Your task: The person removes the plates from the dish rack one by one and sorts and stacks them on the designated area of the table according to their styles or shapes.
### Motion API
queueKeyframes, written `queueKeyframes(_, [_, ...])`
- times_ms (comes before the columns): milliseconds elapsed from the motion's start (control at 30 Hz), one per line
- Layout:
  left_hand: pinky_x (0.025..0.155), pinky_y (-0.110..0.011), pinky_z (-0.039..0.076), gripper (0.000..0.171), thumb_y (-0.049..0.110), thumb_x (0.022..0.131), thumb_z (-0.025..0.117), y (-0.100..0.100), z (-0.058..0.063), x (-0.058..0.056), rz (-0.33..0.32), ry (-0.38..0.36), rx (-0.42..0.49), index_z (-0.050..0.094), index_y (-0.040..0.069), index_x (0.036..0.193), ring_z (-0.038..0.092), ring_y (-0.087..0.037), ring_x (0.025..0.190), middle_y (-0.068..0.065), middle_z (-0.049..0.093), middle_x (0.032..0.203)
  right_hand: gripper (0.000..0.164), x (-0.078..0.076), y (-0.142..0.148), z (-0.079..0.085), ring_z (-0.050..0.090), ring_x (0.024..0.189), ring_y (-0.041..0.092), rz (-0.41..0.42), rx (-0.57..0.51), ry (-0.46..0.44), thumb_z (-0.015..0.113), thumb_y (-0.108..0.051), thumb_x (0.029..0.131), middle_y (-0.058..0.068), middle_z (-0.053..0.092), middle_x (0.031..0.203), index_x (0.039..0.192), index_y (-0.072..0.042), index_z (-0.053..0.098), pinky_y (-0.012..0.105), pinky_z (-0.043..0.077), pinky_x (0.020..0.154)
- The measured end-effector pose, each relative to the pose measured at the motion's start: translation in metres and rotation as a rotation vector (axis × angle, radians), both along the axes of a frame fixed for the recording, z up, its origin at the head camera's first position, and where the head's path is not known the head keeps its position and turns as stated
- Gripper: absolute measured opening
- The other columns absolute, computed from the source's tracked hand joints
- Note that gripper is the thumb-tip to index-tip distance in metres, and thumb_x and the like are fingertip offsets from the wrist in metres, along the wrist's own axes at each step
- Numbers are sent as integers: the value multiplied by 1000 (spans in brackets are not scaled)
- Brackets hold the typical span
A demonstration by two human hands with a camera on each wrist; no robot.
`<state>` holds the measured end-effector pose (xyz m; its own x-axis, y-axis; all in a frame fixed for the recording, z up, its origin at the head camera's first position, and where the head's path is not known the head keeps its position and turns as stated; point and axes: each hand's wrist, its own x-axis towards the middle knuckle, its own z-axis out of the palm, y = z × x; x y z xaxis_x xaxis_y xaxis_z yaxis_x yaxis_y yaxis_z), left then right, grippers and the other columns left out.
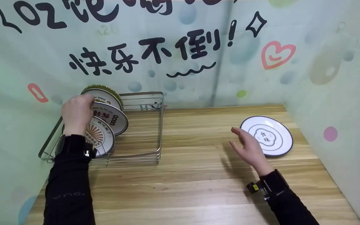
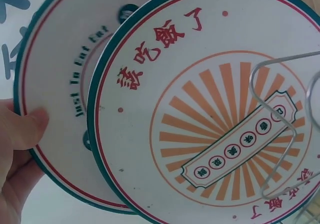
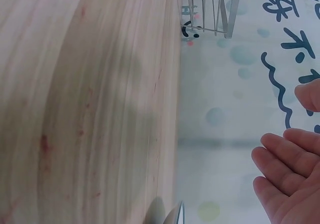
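My left hand (image 1: 78, 112) pinches the rim of a dark-edged white plate (image 1: 119, 122) with red characters, the middle one standing in the wire dish rack (image 1: 161, 131). Thumb (image 2: 34, 126) lies on the plate's face in the left wrist view. In front leans a plate with an orange sunburst (image 2: 220, 134), overlapping the held one. Behind, a plate with a green patterned edge (image 1: 117, 99) stands upright. My right hand (image 1: 248, 149) hovers with fingers spread and nothing in it, beside a white plate (image 1: 281, 137) with a blue rim lying face up at the table's right.
The metal rack sits at the left of the wooden table (image 1: 192, 184), close to the back wall. Printed cloth walls (image 1: 198, 84) with black characters stand at the back and both sides. Open rack space lies right of the plates.
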<state>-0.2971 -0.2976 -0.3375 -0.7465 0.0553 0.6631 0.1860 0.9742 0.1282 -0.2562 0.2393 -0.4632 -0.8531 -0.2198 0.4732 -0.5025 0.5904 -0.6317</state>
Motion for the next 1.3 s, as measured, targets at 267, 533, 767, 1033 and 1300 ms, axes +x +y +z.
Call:
queueKeyframes(267, [47, -45, 41, 36, -22, 66, 42, 4, 3, 2, 4, 73, 20, 65, 1, 82, 54, -35, 54, -20, 64, 71, 46, -1, -2, 1, 51, 114, 31, 11, 1, 17, 67, -10, 84, 17, 57, 122, 125, 5, 51, 41, 42, 96])
queueKeyframes(533, [42, -42, 38, 30, -19, 68, 46, 11, 7, 4, -19, 161, -1, 63, 0, 84, 50, -33, 49, -19, 62, 66, 47, -2, -3, 5, 49, 116, 31, 13, -6, 10, 67, -9, 84, 16, 56, 123, 126, 4, 51, 41, 41, 98])
queueKeyframes(767, [39, -43, 34, 25, -17, 66, 47, 16, 11, 2, -30, 268, -28, 60, 0, 79, 48, -33, 46, -17, 59, 61, 48, -3, -3, 5, 48, 117, 29, 14, -29, -19, 66, -8, 85, 15, 56, 124, 128, 3, 49, 40, 40, 98])
queueKeyframes(1033, [45, -47, 43, 13, -8, 78, 59, 26, 20, 5, -9, 291, 38, 64, 1, 84, 57, -35, 53, -18, 66, 74, 47, -2, -3, 4, 49, 116, 31, 12, -22, -8, 66, -8, 85, 17, 56, 124, 127, 4, 49, 41, 41, 97])
queueKeyframes(1300, [50, -45, 44, 4, 1, 82, 63, 40, 32, 11, 4, 289, 148, 66, 3, 84, 62, -34, 63, -15, 68, 80, 48, -2, -8, 5, 49, 116, 31, 12, -30, 3, 66, -8, 84, 16, 56, 124, 128, 3, 49, 44, 41, 96])
